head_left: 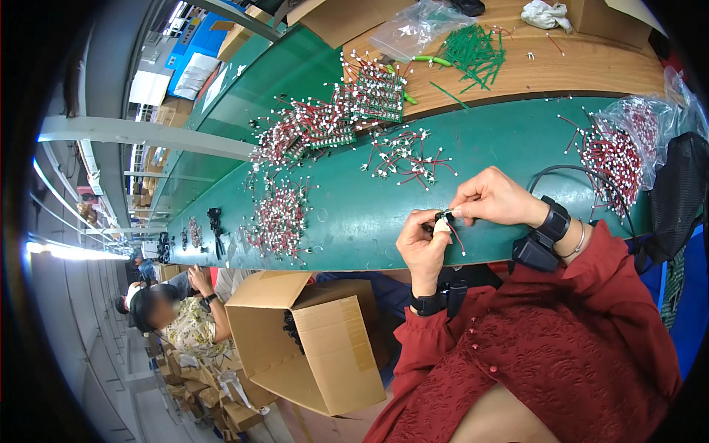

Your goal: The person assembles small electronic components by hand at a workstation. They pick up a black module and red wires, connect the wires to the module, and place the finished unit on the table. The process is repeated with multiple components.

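Near the front edge of the green bench [347, 214], my two hands meet over a small black part [443, 218]. My left hand [423, 247] grips it between thumb and fingers, with a pale covering on the thumb tip. From above right, my right hand [491, 201] pinches a small wired piece against the part. A short red wire [458, 240] with a white end hangs below the fingertips. Just beyond my hands lies a loose group of red-wired pieces [408, 156] with white connectors. The fingers hide most of the black part.
Wired green circuit boards [369, 100] are heaped at the back, and a wire pile [279, 221] lies left. More leads [609, 159] spill from a plastic bag at right, by a black bag [678, 184]. An open cardboard box [336, 354] stands below; a co-worker [188, 325] sits far left.
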The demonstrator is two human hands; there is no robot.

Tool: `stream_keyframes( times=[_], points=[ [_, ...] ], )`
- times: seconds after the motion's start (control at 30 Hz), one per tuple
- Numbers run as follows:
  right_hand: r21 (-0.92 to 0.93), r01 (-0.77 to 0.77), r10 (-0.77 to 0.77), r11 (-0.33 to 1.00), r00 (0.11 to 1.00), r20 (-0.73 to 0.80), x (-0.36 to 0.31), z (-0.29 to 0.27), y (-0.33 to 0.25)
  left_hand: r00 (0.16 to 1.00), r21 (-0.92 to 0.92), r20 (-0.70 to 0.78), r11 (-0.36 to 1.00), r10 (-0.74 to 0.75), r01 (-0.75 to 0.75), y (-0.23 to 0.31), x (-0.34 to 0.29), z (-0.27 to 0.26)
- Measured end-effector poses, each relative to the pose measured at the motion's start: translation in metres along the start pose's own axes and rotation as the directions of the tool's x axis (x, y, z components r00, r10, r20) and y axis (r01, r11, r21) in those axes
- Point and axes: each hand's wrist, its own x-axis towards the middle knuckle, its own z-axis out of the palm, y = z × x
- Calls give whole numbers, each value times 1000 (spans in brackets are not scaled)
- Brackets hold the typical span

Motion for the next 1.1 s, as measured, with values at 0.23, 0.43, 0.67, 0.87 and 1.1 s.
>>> stream_keyframes(
  times=[0.23, 0.43, 0.67, 0.87, 1.1],
  points=[
    [98, -190, 182, 977, 980, 83, -1, -11, -4, 989, -21, 79, 992, -126, 128, 6, 2, 2],
    [-279, 47, -71, 959, 995, -75, -3, -9, -5, 989, -7, 55, 991, -134, 134, 4, 9, 3],
    [-650, 260, -379, 714, 924, -48, -4, -4, -3, 974, -52, 34, 973, -223, 224, 7, 12, 0],
    [-453, 156, -203, 877, 977, -57, -5, 0, -5, 990, 4, 64, 992, -130, 130, 5, 10, -2],
    [124, -323, 304, 938, 941, 147, -1, -9, -4, 988, 61, 109, 993, -107, 101, 7, 7, -4]
  ],
)
